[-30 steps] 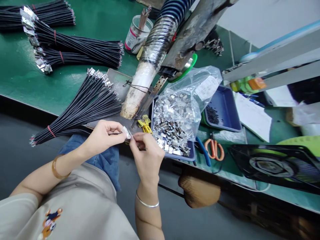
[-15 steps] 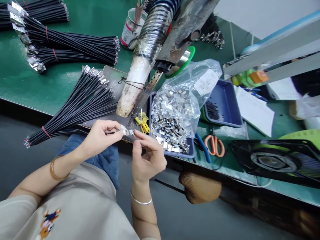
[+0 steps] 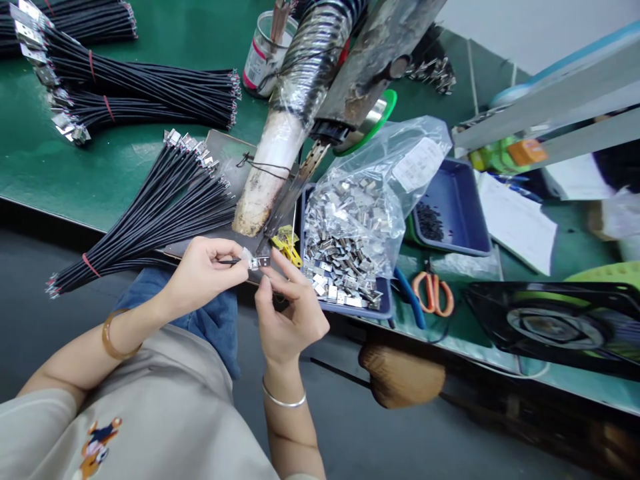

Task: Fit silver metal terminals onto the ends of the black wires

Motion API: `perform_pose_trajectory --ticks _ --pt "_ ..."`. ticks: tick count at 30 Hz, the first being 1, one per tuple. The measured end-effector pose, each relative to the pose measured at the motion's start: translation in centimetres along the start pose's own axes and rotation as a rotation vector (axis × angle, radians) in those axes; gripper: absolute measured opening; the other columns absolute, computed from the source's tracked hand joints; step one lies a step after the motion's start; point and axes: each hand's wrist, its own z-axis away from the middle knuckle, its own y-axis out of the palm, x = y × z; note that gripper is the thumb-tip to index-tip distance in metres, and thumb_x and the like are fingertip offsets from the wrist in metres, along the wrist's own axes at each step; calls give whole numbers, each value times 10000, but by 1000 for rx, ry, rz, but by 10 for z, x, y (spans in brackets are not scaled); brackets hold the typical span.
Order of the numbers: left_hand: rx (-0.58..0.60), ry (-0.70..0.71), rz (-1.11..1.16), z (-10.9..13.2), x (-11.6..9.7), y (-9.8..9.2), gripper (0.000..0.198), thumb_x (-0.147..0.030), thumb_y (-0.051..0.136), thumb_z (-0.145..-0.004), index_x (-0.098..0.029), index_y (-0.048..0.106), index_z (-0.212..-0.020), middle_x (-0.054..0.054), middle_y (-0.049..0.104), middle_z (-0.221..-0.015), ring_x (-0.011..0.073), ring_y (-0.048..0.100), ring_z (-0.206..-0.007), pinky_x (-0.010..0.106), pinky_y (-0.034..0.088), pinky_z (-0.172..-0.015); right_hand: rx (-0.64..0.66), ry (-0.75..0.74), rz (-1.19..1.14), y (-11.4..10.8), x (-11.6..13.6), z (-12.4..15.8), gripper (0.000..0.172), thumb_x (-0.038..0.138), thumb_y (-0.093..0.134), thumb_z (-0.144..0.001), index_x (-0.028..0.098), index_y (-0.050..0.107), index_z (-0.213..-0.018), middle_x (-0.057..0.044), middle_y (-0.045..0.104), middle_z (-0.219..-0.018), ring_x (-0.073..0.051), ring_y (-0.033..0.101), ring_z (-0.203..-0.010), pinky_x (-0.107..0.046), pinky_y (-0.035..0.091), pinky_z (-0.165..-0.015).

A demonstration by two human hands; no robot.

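My left hand [image 3: 213,270] pinches a black cable just behind a metal USB plug [image 3: 263,262], which points to the right. Something whitish shows at the left fingertips, too small to make out. Beside the plug's front end is my right hand [image 3: 293,300], thumb and fingers apart. One of its fingers lies along the underside of the plug; whether it touches is unclear. To the left, a fanned bundle of black cables [image 3: 150,207] with metal plugs lies partly on a dark board. A tray [image 3: 387,293] of loose metal plug shells [image 3: 345,247] stands right of my hands.
A soldering rig's metal arm [image 3: 370,73] and a wrapped duct [image 3: 270,167] hang above the board. Around them are a yellow tool [image 3: 287,245], orange-handled scissors [image 3: 433,293], a blue tray [image 3: 465,207], a black fan [image 3: 550,323] and tied cable bundles [image 3: 145,80].
My right fingers have spread and shifted slightly left, with the thumb lower. The USB plug in my left hand now shows more plainly. The view has moved a little.
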Motion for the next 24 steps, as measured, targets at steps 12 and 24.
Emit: perform_pose_trajectory --ticks 12,24 --pt "-59 63 -85 -2 -6 2 162 -210 636 -665 -84 735 -686 4 661 -629 67 519 -559 145 452 -535 22 22 19 1 6 -10 165 72 692 -865 218 626 -907 -72 784 -1116 -187 784 -942 -318 679 -804" --pt "-24 103 -261 2 -4 0 218 -240 619 -739 -84 771 -744 26 708 -695 107 614 -651 158 525 -623 28 -15 93 -1 7 -16 157 69 714 -858 211 653 -884 -51 791 -988 -171 776 -906 -292 651 -795"
